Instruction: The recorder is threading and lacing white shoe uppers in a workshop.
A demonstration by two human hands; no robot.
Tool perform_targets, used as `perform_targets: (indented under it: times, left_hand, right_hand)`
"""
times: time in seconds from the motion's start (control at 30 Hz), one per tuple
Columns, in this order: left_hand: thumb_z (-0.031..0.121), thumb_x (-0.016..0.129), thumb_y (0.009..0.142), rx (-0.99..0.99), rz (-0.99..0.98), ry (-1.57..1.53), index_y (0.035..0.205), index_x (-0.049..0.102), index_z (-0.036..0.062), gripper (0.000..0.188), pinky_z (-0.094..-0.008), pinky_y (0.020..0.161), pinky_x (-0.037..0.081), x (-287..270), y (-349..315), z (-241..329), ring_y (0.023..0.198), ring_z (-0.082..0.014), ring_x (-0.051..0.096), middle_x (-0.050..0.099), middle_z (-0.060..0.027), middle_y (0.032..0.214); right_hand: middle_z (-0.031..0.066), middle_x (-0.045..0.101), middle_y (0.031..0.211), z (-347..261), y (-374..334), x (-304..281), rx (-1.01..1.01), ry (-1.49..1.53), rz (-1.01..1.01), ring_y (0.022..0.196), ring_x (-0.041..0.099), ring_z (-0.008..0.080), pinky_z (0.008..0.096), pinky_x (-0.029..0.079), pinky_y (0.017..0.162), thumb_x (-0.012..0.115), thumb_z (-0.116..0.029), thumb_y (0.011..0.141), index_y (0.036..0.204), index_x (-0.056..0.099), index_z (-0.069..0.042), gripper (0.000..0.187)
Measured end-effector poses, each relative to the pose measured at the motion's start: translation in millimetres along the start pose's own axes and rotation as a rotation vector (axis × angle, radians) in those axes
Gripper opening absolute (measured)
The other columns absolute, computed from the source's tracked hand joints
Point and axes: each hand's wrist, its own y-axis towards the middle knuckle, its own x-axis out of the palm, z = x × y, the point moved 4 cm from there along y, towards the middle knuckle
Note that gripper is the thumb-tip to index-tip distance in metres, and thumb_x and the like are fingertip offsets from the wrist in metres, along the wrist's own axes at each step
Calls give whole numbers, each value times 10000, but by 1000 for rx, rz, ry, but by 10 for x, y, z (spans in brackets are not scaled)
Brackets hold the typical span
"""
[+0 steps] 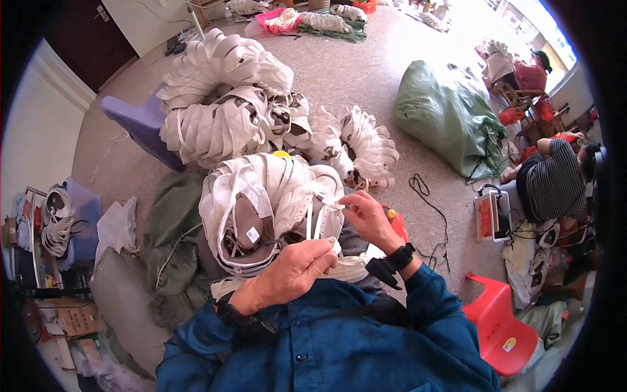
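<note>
Across my lap lies a row of nested white shoe uppers [287, 176], the nearest with its tongue and eyelets facing me. White shoelace [317, 219] strands hang down from its eyelets. My left hand [297, 269] is closed just below the upper, with a bit of white lace at its thumb and forefinger. My right hand [372, 219] pinches a lace end at the upper's right edge, its other fingers curled. Black bands circle both wrists. One opening in the row shows a grey-brown lining with a small white label [253, 234].
More bundled white uppers [228, 117] are heaped ahead by a purple chair [140, 124]. A green sack [444, 117] and black cord [431, 209] lie on the floor to the right. A red plastic chair [499, 320] stands near right. Two people sit working farther right.
</note>
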Motion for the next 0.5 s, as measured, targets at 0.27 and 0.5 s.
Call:
perform_targets:
  times: [0.27,0.5]
  left_hand:
    - [158,531,1008,95,3,179,887,541,-14,210,-406,695,433,40,-35,-38,763,-351,526,510,-164,807]
    - [161,523,1012,171,26,214,839,543,-9,243,-407,670,413,53,-56,-37,725,-339,498,467,-157,773]
  right_hand:
    - [166,629,926,-128,638,251,-136,-121,-80,888,628,345,423,501,775,630,-133,864,943,686,-14,153]
    - [150,671,764,-145,914,432,-103,-241,-197,762,656,364,450,517,695,659,-195,791,795,664,-6,189]
